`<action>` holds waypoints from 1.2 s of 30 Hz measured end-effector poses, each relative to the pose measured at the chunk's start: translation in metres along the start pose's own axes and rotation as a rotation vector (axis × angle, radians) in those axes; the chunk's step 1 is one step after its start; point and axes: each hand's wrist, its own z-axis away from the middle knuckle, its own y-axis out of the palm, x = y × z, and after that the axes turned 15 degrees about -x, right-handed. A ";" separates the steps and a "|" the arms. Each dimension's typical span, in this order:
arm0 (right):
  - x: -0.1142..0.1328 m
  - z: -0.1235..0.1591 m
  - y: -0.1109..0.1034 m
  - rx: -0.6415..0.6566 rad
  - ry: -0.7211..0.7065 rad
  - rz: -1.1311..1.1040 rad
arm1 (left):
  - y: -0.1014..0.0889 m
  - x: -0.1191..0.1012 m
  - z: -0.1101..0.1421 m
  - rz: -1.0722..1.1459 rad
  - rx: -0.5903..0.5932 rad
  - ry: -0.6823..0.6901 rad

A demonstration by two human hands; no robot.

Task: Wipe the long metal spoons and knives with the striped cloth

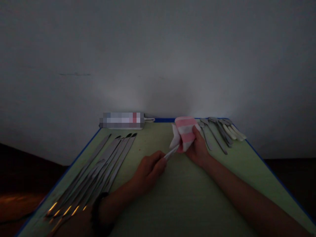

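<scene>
Forearms slant in from the two lower corners of our view and converge over the pale green tabletop. Our left hand, at the end of an arm wearing a dark bracelet, points up and to the right with its fingers curled; its grip is clasped round a slim metal utensil. Our right hand reaches up and to the left, thumb pressed on a pink-and-white striped cloth, its grip bunched firmly round the fabric. The utensil bridges our hands near the middle, its far end running into the cloth's folds, so we cannot tell what kind it is.

On writing, we can read nothing: the front of a box at the back left edge is pixelated, with a pale loop at its right end. To our left lie long metal pieces of flatware, roughly side by side; at the back right, spoons lie beside white-handled pieces
</scene>
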 end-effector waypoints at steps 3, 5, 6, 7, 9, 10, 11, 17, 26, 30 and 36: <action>-0.001 0.003 0.003 -0.034 0.002 0.056 | 0.001 -0.002 -0.001 -0.092 0.110 0.027; -0.003 0.004 0.003 -0.039 -0.012 0.099 | 0.002 -0.003 -0.002 -0.118 0.126 0.010; -0.004 0.004 0.003 -0.045 -0.022 0.114 | 0.003 -0.004 -0.003 -0.125 0.122 -0.007; -0.004 0.004 0.002 -0.056 -0.031 0.123 | 0.003 -0.004 -0.003 -0.131 0.114 -0.023; -0.005 0.003 0.001 -0.069 -0.033 0.137 | 0.005 -0.005 -0.004 -0.155 0.102 -0.043; -0.006 0.003 0.000 -0.059 -0.035 0.142 | 0.006 -0.006 -0.005 -0.168 0.093 -0.047; -0.005 0.003 0.000 -0.044 -0.042 0.145 | 0.006 -0.006 -0.005 -0.175 0.078 -0.047; -0.004 0.001 -0.001 -0.055 -0.092 0.079 | 0.006 -0.005 -0.009 -0.112 -0.137 -0.133; -0.007 -0.006 -0.006 -0.024 -0.106 0.044 | 0.008 -0.001 -0.011 0.117 -0.213 -0.290; -0.008 -0.008 -0.008 -0.044 -0.107 0.042 | 0.008 0.000 -0.008 0.133 -0.239 -0.266; -0.007 -0.009 -0.008 -0.036 -0.064 0.031 | 0.007 0.001 -0.006 0.016 -0.214 -0.199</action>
